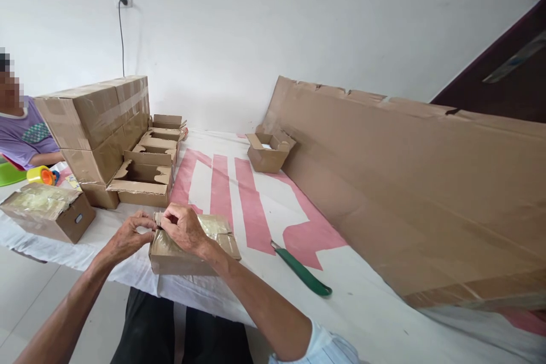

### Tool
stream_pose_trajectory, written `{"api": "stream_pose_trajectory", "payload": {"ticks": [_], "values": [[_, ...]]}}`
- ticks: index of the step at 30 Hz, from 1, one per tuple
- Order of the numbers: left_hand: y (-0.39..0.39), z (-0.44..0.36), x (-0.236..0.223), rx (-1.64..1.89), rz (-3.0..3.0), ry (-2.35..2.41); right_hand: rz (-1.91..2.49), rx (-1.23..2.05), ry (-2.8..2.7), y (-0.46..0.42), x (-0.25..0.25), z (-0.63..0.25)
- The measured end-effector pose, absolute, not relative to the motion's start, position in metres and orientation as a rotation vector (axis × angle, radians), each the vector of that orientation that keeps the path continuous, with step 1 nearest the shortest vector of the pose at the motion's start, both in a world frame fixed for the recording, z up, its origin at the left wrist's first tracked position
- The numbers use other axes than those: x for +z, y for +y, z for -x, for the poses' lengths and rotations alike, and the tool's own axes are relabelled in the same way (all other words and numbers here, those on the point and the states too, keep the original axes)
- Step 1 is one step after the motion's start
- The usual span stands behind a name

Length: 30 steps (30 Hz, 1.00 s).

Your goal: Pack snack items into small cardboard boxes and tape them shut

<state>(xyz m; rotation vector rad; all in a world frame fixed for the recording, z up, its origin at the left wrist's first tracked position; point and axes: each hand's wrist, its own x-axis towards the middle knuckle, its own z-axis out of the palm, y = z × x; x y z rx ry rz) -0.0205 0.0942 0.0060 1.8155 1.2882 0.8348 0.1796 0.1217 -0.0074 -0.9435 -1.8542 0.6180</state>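
A small cardboard box [187, 264] with clear tape across its top lies at the table's near edge. At the box's left end, my left hand [134, 236] pinches the edge with thumb and fingertips. My right hand [183, 227] is bent over the same end, its fingers closed on a small raised cardboard flap [158, 218]. The fingertips of both hands nearly meet there, and what lies between them is partly hidden. To the right of the box rests a green-handled knife [302, 270], its blade end pointing away from me.
Taped boxes [96, 119] are stacked at the left, with open boxes [143, 173] beside them. Another taped box [46, 210] lies nearer. An open box [268, 151] stands by a large cardboard sheet [409, 193] on the right. A person [29, 131] sits at far left.
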Motion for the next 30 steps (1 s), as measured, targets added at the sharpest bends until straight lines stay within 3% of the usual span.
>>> {"api": "stream_pose_trajectory", "payload": {"ticks": [11,16,20,25,28,30], "values": [[0.087,0.014,0.010,0.771,-1.974,1.345,0.884,0.565,-1.996,0.121,-0.004,-0.182],[0.086,0.016,0.011,0.789,-1.906,1.348,1.111,0.281,-2.129,0.116,0.006,-0.231],[0.087,0.014,0.008,0.758,-1.858,1.338,1.332,0.385,-2.133,0.109,-0.004,-0.270],[0.094,0.015,-0.002,0.846,-1.787,1.210,1.156,0.442,-2.084,0.109,-0.014,-0.279],[0.099,0.019,-0.008,0.894,-1.799,1.176,1.117,0.341,-1.915,0.117,-0.016,-0.309],[0.101,0.021,-0.010,0.897,-1.786,1.159,1.335,0.215,-1.838,0.116,-0.025,-0.344]]}}
